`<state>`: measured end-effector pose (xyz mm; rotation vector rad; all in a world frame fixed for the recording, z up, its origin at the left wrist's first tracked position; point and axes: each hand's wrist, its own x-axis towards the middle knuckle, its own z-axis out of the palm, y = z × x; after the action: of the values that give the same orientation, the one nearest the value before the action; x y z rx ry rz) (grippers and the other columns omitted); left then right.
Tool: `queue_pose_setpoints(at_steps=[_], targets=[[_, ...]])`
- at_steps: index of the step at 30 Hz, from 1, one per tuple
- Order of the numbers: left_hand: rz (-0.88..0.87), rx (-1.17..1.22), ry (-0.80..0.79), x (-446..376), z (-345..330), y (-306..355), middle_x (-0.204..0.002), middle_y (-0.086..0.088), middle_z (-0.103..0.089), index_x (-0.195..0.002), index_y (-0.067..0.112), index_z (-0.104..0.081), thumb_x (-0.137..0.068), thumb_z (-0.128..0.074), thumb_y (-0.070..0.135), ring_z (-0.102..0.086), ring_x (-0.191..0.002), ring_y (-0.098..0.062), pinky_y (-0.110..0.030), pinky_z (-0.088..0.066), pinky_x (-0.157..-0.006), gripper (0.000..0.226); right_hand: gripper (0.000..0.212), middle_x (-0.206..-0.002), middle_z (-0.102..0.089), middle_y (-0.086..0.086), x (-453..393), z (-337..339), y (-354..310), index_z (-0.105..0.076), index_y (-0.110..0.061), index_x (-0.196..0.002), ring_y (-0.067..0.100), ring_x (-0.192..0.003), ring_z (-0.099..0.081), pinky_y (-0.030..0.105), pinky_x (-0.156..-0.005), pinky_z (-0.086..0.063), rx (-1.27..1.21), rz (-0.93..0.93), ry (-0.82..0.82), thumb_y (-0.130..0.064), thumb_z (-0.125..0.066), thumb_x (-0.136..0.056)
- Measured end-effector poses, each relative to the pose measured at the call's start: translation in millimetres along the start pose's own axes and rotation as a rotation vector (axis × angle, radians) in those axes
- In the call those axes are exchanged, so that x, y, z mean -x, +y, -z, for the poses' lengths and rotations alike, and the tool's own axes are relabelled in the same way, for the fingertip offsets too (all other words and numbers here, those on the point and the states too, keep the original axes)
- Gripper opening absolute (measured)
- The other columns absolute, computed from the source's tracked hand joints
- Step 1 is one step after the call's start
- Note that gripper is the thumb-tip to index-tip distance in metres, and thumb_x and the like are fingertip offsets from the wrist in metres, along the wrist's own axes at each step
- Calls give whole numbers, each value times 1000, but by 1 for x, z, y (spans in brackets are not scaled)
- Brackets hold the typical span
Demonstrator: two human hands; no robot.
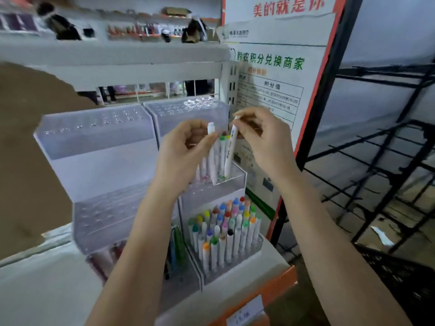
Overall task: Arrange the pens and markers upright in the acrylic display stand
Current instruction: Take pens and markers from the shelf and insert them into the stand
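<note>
A clear acrylic display stand (98,147) with stepped tiers of holes sits on a white shelf. My left hand (186,147) pinches the top of a white marker (211,161) that stands in the middle tier (226,184) on the right. My right hand (259,137) pinches the top of another white marker (229,158), tilted slightly, its lower end in the same tier. A few markers with green and brown caps (222,140) stand between them. The lower tier holds several upright markers with coloured caps (226,227).
The stand's left half and top tier (188,107) show bare holes. A poster with printed text (270,90) hangs just right of the stand. A black wire rack (376,161) fills the right side. More goods lie on the upper shelf (117,31).
</note>
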<state>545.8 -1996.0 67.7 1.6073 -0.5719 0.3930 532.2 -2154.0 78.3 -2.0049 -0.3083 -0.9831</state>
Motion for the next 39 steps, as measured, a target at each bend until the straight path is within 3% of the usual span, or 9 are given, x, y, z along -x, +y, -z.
queue_pose_setpoints(at_steps=[6,13,19,21,23,27,32,35,39], targets=[[6,23,120,-2,-4,-2,-70,18,-67,-96,11,-61,-88,-62,6,-57,-67,-1,-14,-46,-63,9,13,-87,-59,-24,-13,-10,24,-65,-15,-100,-4,-84,-61,13,-79,-49,-64,47,-32,-19,-64,-88],[12,23,192,-1,0,-4,-77,10,-64,-95,18,-62,-87,-63,6,-58,-71,-1,-13,-46,-67,14,15,-88,-62,-12,-16,-19,25,-65,-9,-102,1,-83,-62,12,-77,-48,-147,108,-7,-14,-64,-87],[14,30,227,-3,5,-7,-79,10,-69,-94,20,-62,-88,-61,7,-64,-78,-4,-15,-49,-71,14,20,-86,-57,-21,-16,-36,20,-64,-9,-107,-10,-79,-58,9,-75,-48,-107,145,-48,-15,-63,-88],[12,30,212,-2,5,-7,-77,13,-70,-94,20,-62,-89,-61,7,-65,-79,-2,-14,-48,-71,14,20,-86,-59,-17,-15,-42,22,-63,-9,-107,-9,-77,-58,7,-74,-47,-78,164,-41,-16,-63,-88],[7,28,208,-2,5,-7,-81,10,-70,-95,20,-62,-89,-61,8,-65,-80,-5,-15,-49,-71,13,18,-88,-61,-11,-13,-46,23,-62,-7,-105,-3,-78,-60,8,-73,-48,-62,174,-46,-16,-63,-89],[4,20,193,-3,4,-9,-88,1,-69,-95,21,-62,-90,-60,8,-64,-81,-11,-18,-52,-73,14,11,-83,-63,0,-7,-53,29,-63,-4,-92,12,-76,-60,22,-67,-49,66,223,-92,-15,-64,-88],[2,23,199,-3,7,-9,-85,5,-69,-94,22,-62,-89,-61,6,-64,-80,-5,-16,-50,-72,16,11,-79,-64,5,-1,-59,34,-63,-5,-78,20,-85,-53,18,-74,-36,244,344,-94,-13,-67,-84],[1,37,217,-3,9,-9,-83,5,-68,-92,22,-62,-88,-63,7,-64,-79,-7,-18,-50,-72,15,10,-83,-65,2,-3,-55,31,-67,-7,-84,15,-85,-53,17,-76,-37,222,306,-122,-17,-67,-85],[-19,57,201,-3,11,-7,-80,6,-65,-92,19,-61,-87,-64,6,-62,-74,-3,-18,-48,-70,15,16,-92,-66,-7,-5,-42,10,-67,-14,-99,3,-84,-62,20,-79,-51,-168,46,-236,-20,-69,-84]])
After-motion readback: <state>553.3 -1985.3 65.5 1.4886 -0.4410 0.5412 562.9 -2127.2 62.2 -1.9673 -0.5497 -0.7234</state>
